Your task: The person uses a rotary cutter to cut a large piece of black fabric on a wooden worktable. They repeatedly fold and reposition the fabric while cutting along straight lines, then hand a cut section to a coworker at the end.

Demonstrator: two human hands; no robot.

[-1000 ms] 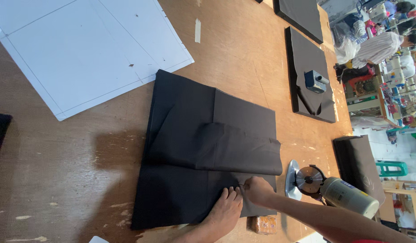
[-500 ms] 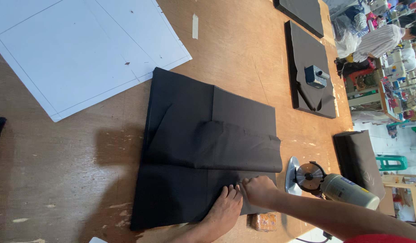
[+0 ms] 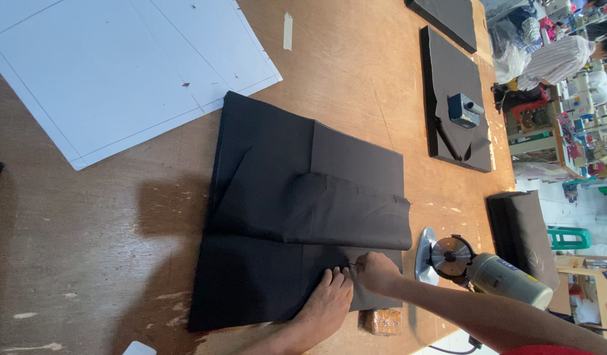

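Note:
A stack of black fabric (image 3: pixel 277 197) lies on the wooden table (image 3: pixel 87 250), with an upper layer folded back across its middle. My left hand (image 3: pixel 326 302) rests flat on the fabric's near part, fingers stretched out and holding nothing. Just right of it, my right hand (image 3: pixel 376 271) is pinched around a small thin object whose tip touches the fabric under the fold's edge. I cannot tell what kind of object it is.
A round-blade electric cloth cutter (image 3: pixel 477 266) stands just right of my right hand. A brown block (image 3: pixel 382 321) lies at the fabric's near edge. A large white paper sheet (image 3: pixel 113 66) lies far left. More black fabric stacks (image 3: pixel 454 92) (image 3: pixel 523 233) lie to the right, one with a small grey device (image 3: pixel 462 110) on it. A person sits beyond the table (image 3: pixel 553 59).
Both hands stay at the same spot on the fabric. Only the view has shifted slightly.

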